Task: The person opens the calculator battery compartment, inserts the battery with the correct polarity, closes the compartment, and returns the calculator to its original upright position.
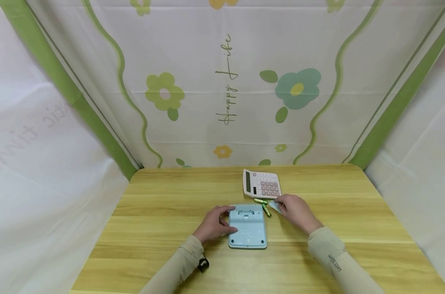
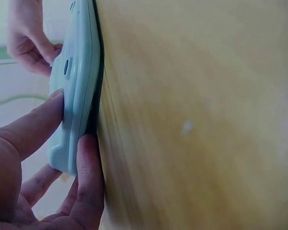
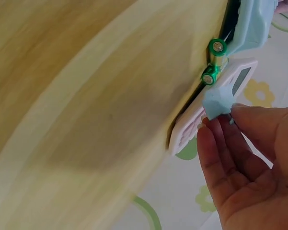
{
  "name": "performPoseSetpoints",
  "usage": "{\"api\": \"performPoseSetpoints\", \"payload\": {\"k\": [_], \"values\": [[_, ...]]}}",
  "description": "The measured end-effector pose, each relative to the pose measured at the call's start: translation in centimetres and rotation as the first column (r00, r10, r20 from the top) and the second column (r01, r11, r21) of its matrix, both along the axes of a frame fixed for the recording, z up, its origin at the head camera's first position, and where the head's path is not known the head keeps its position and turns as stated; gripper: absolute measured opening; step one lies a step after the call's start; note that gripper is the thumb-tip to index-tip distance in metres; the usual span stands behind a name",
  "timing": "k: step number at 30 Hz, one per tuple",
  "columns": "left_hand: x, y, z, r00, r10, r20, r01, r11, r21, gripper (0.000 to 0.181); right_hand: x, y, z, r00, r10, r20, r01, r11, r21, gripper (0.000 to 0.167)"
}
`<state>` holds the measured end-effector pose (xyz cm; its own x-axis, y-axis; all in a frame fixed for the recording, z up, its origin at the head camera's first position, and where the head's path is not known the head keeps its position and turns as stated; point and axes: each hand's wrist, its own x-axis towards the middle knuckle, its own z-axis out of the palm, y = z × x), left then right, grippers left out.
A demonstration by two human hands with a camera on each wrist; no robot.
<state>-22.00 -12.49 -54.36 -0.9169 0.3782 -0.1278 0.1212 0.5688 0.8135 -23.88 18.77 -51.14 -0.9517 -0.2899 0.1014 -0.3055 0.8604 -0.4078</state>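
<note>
A light-blue calculator [image 1: 248, 234] lies face down on the table, its battery compartment [image 1: 246, 212] uncovered at the far end. My left hand [image 1: 213, 224] grips its left side, with the thumb [image 2: 43, 117] on the back and a finger [image 2: 88, 177] at the lower edge. Between thumb and fingertips, my right hand [image 1: 297, 212] pinches a small light-blue battery cover [image 3: 218, 101], held above the table to the calculator's right. Two green batteries, one lying crosswise [image 1: 260, 201] and one slanted [image 1: 266, 210], rest between the calculator and the right hand.
A pale pink calculator [image 1: 262, 177] lies face up behind the batteries, near the table's back edge. The wooden table [image 1: 152, 228] is bordered by a printed fabric curtain [image 1: 196, 134] at the back and white fabric on both sides.
</note>
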Motion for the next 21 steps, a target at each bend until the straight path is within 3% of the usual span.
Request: {"api": "performPoseSetpoints", "payload": {"k": [10, 21], "values": [[0.0, 0.0, -0.2, 1.000, -0.011, -0.015, 0.011, 1.000, -0.010, 0.067, -0.2, 0.9, -1.3, 0.992, -0.035, 0.120, 0.037, 0.999, -0.015, 0.014], [0.0, 0.1, -0.1, 1.000, 0.003, -0.002, -0.003, 1.000, -0.016, 0.068, -0.4, 1.4, -0.8, 0.977, -0.065, 0.205, 0.066, 0.998, 0.001, 0.013]]}}
